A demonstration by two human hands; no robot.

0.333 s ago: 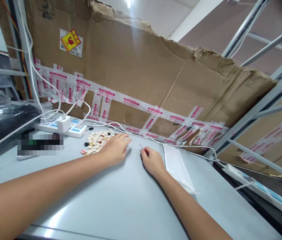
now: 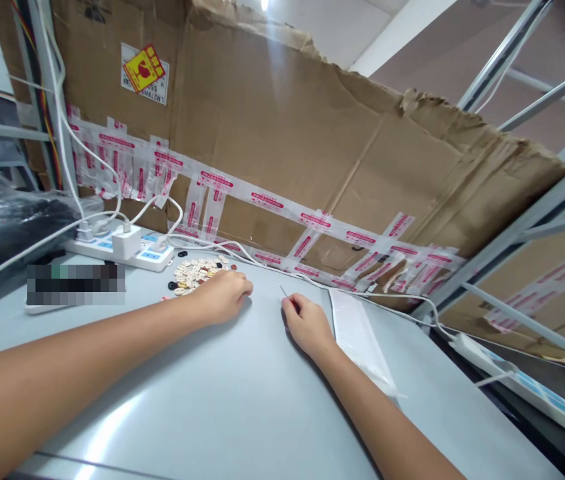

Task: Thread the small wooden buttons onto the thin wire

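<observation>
Pinching thin rod [image 2: 283, 291] in right hand [image 2: 308, 325], fingers closed; left hand [image 2: 223, 297] fingers curled, can't tell if holding anything; button-like pieces [image 2: 193, 272] left of them.

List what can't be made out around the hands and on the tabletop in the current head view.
In the head view:
Left hand: its curled fingers hide whether it holds anything.
Thin rod: its lower end is hidden inside the right hand.
Button-like pieces: partly covered by the left arm, and too small to count.
Object at left: mostly masked by pixel blocks.
Right-hand power strip: its far end is cut off by the picture's right edge.
</observation>
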